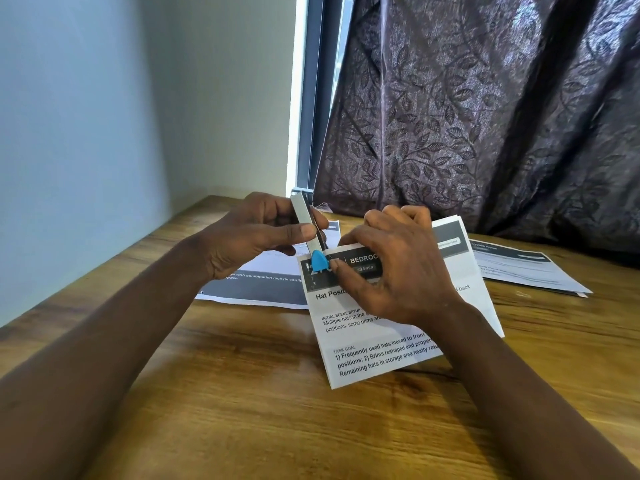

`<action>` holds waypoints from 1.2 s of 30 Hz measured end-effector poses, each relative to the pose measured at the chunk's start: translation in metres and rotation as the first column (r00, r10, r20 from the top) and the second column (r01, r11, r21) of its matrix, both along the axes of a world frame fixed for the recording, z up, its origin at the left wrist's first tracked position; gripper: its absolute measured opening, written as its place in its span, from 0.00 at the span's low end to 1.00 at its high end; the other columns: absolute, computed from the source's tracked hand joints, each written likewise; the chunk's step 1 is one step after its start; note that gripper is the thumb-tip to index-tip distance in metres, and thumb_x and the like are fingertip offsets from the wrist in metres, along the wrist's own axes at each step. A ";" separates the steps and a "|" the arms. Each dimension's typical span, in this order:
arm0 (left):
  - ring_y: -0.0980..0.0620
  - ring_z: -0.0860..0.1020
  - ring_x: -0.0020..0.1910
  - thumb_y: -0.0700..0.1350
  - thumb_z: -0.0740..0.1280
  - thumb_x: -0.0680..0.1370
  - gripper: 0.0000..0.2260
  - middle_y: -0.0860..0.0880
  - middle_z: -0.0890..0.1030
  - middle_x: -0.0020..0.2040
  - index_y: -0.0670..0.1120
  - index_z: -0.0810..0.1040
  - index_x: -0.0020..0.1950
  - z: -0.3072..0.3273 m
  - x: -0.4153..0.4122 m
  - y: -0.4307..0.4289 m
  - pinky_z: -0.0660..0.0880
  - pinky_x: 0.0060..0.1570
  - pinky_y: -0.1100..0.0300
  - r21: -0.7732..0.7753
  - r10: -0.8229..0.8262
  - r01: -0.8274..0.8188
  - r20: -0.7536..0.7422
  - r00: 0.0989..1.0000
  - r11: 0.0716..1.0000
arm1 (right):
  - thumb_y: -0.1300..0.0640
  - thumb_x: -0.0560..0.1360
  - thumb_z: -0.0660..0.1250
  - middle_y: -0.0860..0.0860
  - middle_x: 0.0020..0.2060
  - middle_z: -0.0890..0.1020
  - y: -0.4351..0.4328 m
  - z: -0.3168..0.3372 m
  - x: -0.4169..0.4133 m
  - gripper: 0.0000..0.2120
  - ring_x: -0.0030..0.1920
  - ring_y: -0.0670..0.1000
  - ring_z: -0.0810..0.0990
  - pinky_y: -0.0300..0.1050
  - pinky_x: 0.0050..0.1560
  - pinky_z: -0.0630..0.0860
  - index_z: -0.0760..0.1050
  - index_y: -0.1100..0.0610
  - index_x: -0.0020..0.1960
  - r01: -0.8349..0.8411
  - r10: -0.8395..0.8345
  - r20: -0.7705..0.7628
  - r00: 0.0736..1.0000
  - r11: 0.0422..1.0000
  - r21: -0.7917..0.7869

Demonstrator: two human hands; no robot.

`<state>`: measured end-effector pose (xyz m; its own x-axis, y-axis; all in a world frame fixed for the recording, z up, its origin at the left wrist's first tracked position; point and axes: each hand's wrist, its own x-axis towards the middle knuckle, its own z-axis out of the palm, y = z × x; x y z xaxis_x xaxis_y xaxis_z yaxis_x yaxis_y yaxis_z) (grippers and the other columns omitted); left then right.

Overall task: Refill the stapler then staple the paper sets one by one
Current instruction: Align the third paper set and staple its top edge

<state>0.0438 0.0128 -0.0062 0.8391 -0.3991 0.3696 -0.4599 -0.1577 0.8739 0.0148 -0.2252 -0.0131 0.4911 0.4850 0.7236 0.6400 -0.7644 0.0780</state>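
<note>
Left hand (249, 233) is gripping the slim metal stapler (304, 220), fingers curled round the body and the thumb pressing across its side. The stapler is angling down toward the person, well above the desk (242, 393). Its blue tip (318, 260) is sitting at the top-left corner of the folded paper set (374, 344).

Right hand (398, 268) is holding that paper set, with fingers curling over the far edge and the thumb lying on the printed face, touching or just beside the blue tip. The set's lower edge is resting on or near the desk.

Two more paper sets are lying flat behind, one on the left (256, 289) and one on the right (526, 268).

Judgement: the step looks like stapling, with the corner being lined up at the stapler's mouth. Whether the sheets are actually between the jaws cannot be told, and the blue part could instead be the magazine pusher. The next move is calling for seating the corner squarely, keeping the sheets aligned, then one firm squeeze from the left hand.
</note>
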 end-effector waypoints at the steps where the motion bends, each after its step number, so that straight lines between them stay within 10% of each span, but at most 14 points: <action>1: 0.52 0.85 0.54 0.52 0.75 0.75 0.06 0.52 0.88 0.55 0.57 0.88 0.51 0.000 0.000 -0.001 0.82 0.45 0.61 0.002 0.006 -0.006 0.008 1.000 1.000 | 0.33 0.75 0.61 0.45 0.39 0.75 0.000 0.001 -0.001 0.23 0.44 0.48 0.72 0.55 0.56 0.67 0.82 0.51 0.46 -0.004 0.004 -0.008 1.000 1.000 0.003; 27: 0.52 0.85 0.47 0.44 0.71 0.74 0.12 0.50 0.87 0.49 0.44 0.83 0.57 -0.007 -0.007 -0.019 0.80 0.41 0.60 -0.077 0.004 -0.008 -0.050 0.999 0.997 | 0.22 0.70 0.54 0.41 0.40 0.80 0.001 0.000 0.002 0.33 0.45 0.45 0.74 0.55 0.56 0.64 0.84 0.44 0.51 0.050 -0.047 -0.177 0.983 0.999 0.013; 30: 0.55 0.76 0.32 0.40 0.68 0.80 0.07 0.45 0.86 0.48 0.44 0.84 0.55 -0.007 -0.006 -0.015 0.79 0.39 0.62 -0.143 0.058 -0.068 -0.076 0.995 0.987 | 0.26 0.73 0.54 0.41 0.40 0.78 0.000 0.001 0.002 0.30 0.45 0.45 0.73 0.55 0.56 0.64 0.84 0.45 0.51 0.017 -0.010 -0.205 0.979 0.999 0.034; 36: 0.45 0.67 0.33 0.52 0.72 0.77 0.08 0.30 0.80 0.49 0.49 0.88 0.49 -0.004 -0.004 -0.009 0.76 0.34 0.60 -0.283 0.179 -0.208 -0.125 0.976 0.936 | 0.40 0.75 0.58 0.39 0.37 0.72 -0.004 0.004 0.000 0.19 0.45 0.45 0.73 0.57 0.56 0.64 0.83 0.48 0.48 -0.033 0.049 -0.220 0.974 0.997 0.075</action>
<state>0.0395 0.0041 -0.0106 0.9265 -0.1119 0.3592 -0.3577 0.0340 0.9332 0.0150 -0.2293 -0.0096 0.6234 0.4600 0.6322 0.6664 -0.7356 -0.1219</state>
